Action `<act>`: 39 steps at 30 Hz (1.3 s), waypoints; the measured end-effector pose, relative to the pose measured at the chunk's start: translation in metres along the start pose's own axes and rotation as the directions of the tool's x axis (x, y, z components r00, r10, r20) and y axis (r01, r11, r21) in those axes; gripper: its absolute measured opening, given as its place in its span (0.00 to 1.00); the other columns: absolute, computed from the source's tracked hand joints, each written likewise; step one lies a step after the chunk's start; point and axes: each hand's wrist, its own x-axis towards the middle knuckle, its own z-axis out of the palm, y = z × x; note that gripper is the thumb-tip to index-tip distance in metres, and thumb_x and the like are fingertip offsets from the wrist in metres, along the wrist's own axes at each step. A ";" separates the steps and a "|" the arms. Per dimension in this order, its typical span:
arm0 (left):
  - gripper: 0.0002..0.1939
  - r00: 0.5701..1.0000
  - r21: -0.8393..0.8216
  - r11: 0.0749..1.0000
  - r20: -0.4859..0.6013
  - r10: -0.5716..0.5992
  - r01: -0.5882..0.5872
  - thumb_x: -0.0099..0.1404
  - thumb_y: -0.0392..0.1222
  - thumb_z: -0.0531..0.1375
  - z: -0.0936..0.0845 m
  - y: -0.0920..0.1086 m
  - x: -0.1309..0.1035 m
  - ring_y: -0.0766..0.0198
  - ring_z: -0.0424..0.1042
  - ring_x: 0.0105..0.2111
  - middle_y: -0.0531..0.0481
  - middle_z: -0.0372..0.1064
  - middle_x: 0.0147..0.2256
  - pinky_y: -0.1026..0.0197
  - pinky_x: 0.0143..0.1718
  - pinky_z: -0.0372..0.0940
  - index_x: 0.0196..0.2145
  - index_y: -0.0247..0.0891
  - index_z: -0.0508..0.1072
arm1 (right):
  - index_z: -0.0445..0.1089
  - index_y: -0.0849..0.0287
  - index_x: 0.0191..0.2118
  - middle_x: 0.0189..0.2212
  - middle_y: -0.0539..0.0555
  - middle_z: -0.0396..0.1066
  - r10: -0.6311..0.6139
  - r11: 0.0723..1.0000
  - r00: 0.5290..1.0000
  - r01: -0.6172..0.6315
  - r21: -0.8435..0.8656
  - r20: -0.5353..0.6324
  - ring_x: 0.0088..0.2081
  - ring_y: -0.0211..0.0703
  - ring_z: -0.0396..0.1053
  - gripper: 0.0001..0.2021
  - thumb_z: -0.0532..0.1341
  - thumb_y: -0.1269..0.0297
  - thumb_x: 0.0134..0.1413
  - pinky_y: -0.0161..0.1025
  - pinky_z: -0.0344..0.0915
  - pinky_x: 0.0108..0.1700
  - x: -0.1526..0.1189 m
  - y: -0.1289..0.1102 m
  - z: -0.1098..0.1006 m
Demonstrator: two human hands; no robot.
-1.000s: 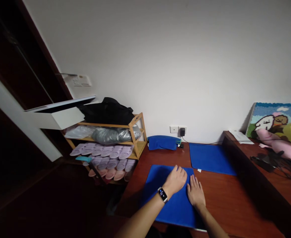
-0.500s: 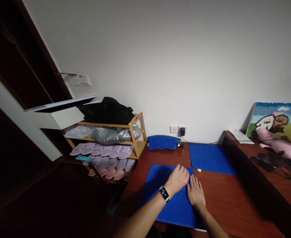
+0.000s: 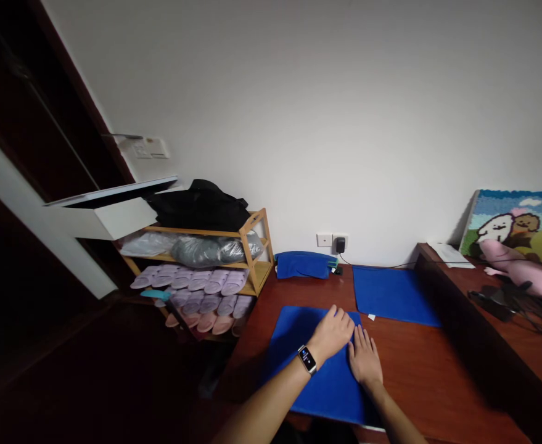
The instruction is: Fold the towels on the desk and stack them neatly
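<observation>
A blue cloth (image 3: 317,388) lies flat on the reddish-brown table, near its front edge. Over its upper right part rests my left hand (image 3: 333,333), with a watch on the wrist. Its fingers are curled together, and their tips and anything under them are hidden. Close beside it, my right hand (image 3: 365,357) lies palm down with its fingers stretched out across the cloth's right edge. A second blue cloth (image 3: 391,295) with a small white tag is spread farther back on the right.
Against the wall sits a folded blue cloth bundle (image 3: 303,265), beside a black plug (image 3: 340,245) with a cable. Slippers (image 3: 215,280) and a black bag (image 3: 201,208) occupy the rack at left. A raised desk (image 3: 497,308) at right holds plush toys, cables and a picture.
</observation>
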 end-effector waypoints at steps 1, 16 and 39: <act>0.09 1.000 -0.004 1.000 -0.005 -0.002 0.002 0.73 0.36 0.54 0.000 0.000 0.000 0.52 0.74 0.44 0.40 0.78 0.41 0.48 0.53 0.62 0.45 0.32 0.73 | 0.42 0.67 0.74 0.75 0.54 0.40 -0.001 1.000 1.000 0.001 0.001 -0.001 0.75 0.48 0.35 0.34 0.34 0.54 0.69 0.48 0.35 0.74 0.000 0.000 0.000; 0.06 0.999 -0.074 0.997 0.035 -0.006 0.008 0.74 0.39 0.56 -0.011 0.000 0.005 0.55 0.73 0.39 0.45 0.75 0.36 0.50 0.51 0.60 0.40 0.36 0.71 | 0.43 0.66 0.74 0.75 0.53 0.40 -0.011 1.000 1.000 0.012 0.010 -0.007 0.75 0.49 0.35 0.34 0.35 0.54 0.69 0.50 0.36 0.74 0.002 0.002 0.004; 0.10 0.941 -0.274 0.901 0.128 -0.313 0.337 0.74 0.40 0.52 0.089 0.009 -0.018 0.54 0.76 0.40 0.45 0.76 0.36 0.52 0.46 0.66 0.40 0.37 0.72 | 0.44 0.67 0.74 0.75 0.54 0.41 0.006 0.999 1.000 -0.005 0.040 -0.028 0.75 0.48 0.37 0.34 0.37 0.53 0.69 0.48 0.35 0.74 0.001 0.000 -0.003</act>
